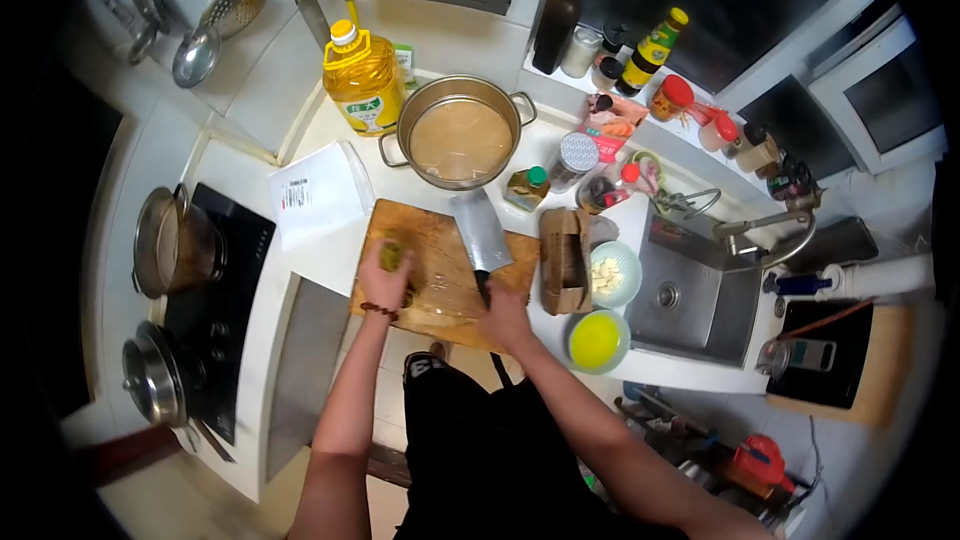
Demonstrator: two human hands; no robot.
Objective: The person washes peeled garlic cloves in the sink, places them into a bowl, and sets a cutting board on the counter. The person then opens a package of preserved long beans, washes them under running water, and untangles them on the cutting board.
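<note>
A wooden cutting board [440, 285] lies on the white counter in front of me. My right hand [505, 318] is wrapped round the black handle of a cleaver [480, 228], whose broad blade points away from me over the board's far edge. On the board's left side, my left hand [384, 278] has its fingers closed round a small yellow-green item [391, 254], too small to name. Wet marks show on the wood between my hands. Just beyond the board stands a two-handled metal pot [461, 135] with brownish liquid inside.
An oil jug [362, 80] stands behind the board at the left, near a white packet [318, 190]. To the right are a brown carton [566, 260], a bowl of pale pieces [613, 275], a bowl with yellow contents [597, 341] and the sink [690, 290]. A stove [222, 310] is at left.
</note>
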